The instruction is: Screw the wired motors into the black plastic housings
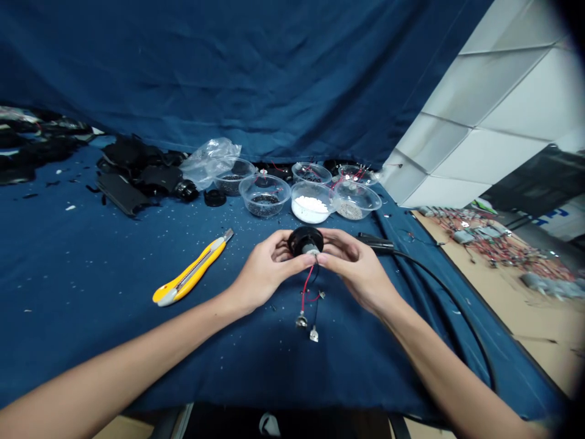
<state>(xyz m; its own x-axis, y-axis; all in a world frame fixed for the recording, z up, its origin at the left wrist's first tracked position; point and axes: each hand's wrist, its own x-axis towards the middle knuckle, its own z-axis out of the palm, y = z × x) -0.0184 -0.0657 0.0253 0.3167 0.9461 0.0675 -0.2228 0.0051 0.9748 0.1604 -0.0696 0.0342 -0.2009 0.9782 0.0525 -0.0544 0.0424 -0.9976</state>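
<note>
A round black part with a small silver motor (306, 241) is held between my two hands above the blue cloth. My left hand (269, 268) grips its left side, the thumb on the motor. From the right, my right hand (354, 262) closes on it in the same way, both thumbs nearly meeting. Red and black wires (304, 286) hang below the thumbs and end in small metal contacts (314, 333). Left of my left hand lies a yellow utility knife (194, 271) with a short bit of blade out.
Clear bowls (265, 198) with small parts stand behind my hands, one holding white pieces (311, 207). Black plastic parts (137, 174) are heaped at the back left. A black-handled tool (375, 244) with a cable lies at right. Wired parts (503, 244) cover cardboard further right.
</note>
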